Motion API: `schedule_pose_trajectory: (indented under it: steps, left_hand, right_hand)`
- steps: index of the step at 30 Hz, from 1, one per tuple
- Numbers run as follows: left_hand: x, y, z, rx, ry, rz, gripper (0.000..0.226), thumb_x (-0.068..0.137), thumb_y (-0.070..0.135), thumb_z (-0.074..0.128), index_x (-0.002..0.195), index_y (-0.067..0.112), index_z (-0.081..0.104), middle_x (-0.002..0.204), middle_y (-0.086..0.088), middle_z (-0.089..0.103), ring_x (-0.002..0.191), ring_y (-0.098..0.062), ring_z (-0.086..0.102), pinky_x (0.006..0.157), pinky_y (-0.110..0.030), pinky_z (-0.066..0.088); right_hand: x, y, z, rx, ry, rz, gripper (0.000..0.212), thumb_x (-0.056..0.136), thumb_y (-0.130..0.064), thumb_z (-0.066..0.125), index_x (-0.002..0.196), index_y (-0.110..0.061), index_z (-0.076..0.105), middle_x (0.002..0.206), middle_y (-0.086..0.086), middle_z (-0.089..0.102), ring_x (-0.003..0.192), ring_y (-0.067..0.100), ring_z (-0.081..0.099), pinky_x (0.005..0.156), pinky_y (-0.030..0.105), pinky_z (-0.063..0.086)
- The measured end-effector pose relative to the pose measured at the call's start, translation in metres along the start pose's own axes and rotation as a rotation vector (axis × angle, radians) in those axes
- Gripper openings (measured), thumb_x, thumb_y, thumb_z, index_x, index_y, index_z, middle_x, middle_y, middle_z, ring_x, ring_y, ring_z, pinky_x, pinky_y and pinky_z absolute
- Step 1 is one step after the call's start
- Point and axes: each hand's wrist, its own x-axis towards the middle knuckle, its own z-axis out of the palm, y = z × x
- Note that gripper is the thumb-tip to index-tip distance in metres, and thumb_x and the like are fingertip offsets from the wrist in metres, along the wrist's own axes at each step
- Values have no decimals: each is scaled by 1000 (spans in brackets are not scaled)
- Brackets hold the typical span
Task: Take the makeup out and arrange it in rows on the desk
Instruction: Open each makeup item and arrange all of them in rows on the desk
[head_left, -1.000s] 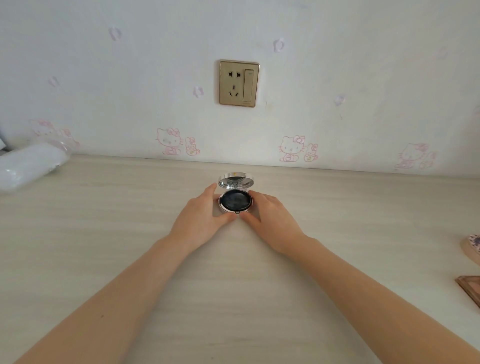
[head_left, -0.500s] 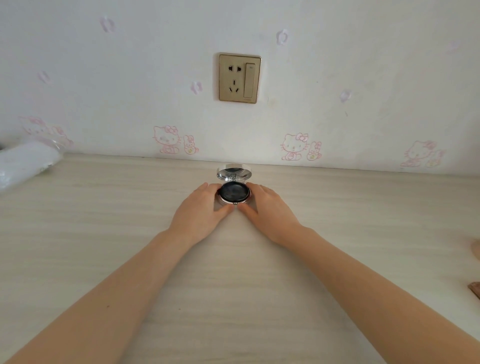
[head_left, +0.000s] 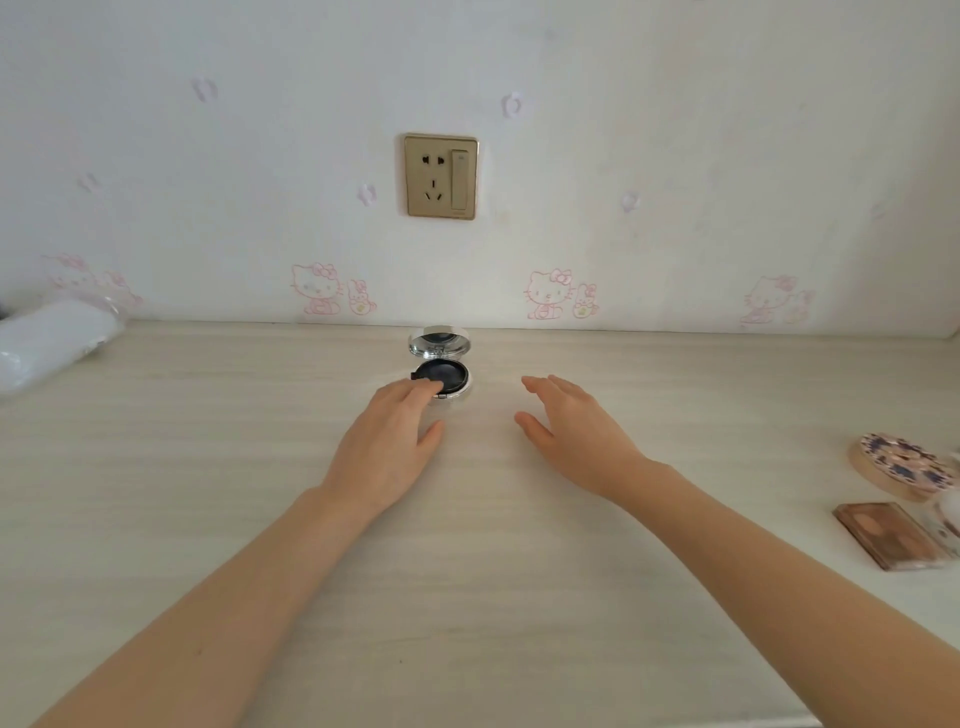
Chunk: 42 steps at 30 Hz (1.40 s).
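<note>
One white plastic-wrapped bundle (head_left: 52, 343) is lying at the far left of the pale wooden desk (head_left: 208, 467), close to the wall; the left hand (head_left: 387, 447) is reaching forward with its fingers nearly straight, their tips touching the near left edge of the black inner disc of one round cushion compact (head_left: 444, 374), gripping nothing; the compact is sitting open near the wall, below one gold wall socket (head_left: 440, 176), its mirrored lid standing up behind the base; the right hand (head_left: 571, 431) is reaching out just right of the compact, apart from it, fingers spread and relaxed, holding nothing; at the far right one round floral-lidded case (head_left: 901, 467) and one rectangular brown palette (head_left: 878, 535) are lying close together, the palette nearer the person
</note>
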Motion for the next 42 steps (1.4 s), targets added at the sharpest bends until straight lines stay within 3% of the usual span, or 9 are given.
schedule_pose_trajectory:
  steps: [7,13,17,21,25,33,37,40,42]
  left_hand:
    - [-23,69,14,-74,-32,129,38,96,24,52,134,19,53,132,2,55,130,-12,40,101,-24,33]
    - [-31,137,43,-149,-117,204,39,96,25,49,135,21,51,133,2,56,130,-12,40,103,-29,37]
    - [-31,187,69,-209,-188,232,39,96,26,49,135,21,51,131,2,57,128,-14,42,103,-31,38]
    - [-23,231,95,-281,-259,237,38,96,24,48,133,19,52,128,3,59,126,-15,44,101,-31,38]
    - [-6,266,117,-359,-301,206,37,95,24,51,132,18,54,127,1,61,123,-17,47,101,-30,38]
    - [39,317,156,-468,-382,121,39,94,26,52,131,13,54,130,-3,60,122,-20,51,100,-26,37]
    - [55,334,176,-416,-424,117,47,96,35,50,135,7,50,138,-9,53,131,-26,43,107,-33,34]
    - [64,345,186,-309,-460,116,54,96,43,47,131,2,51,134,-16,53,129,-32,40,106,-36,30]
    - [67,351,190,-221,-484,144,54,96,48,44,117,1,59,120,-17,59,120,-35,45,103,-37,30]
  right_hand:
    - [-69,40,-36,-55,53,65,48,99,-33,43,144,-17,36,144,3,43,142,16,25,110,32,30]
    - [-122,86,-71,-122,108,142,45,98,-32,47,141,-18,43,144,8,43,142,18,25,108,28,26]
    - [-153,123,-99,-187,150,221,43,97,-33,49,138,-19,46,142,9,46,139,20,31,105,33,32]
    - [-168,159,-125,-226,177,315,38,96,-31,50,130,-14,54,129,7,55,128,24,42,101,33,35]
    - [-172,193,-146,-289,159,387,31,97,-33,46,110,-12,63,104,6,65,103,27,58,83,32,41]
    - [-152,242,-167,-176,111,608,43,96,-34,49,131,-10,52,129,11,58,118,28,52,91,34,42]
    - [-141,257,-166,-257,67,644,43,95,-32,46,117,3,58,116,18,64,109,35,54,89,36,38]
    - [-135,263,-164,-356,21,632,43,95,-33,42,111,2,62,107,15,66,104,31,56,91,35,29]
    - [-133,267,-163,-396,-4,641,37,94,-35,41,89,-6,63,87,9,63,95,31,54,85,36,29]
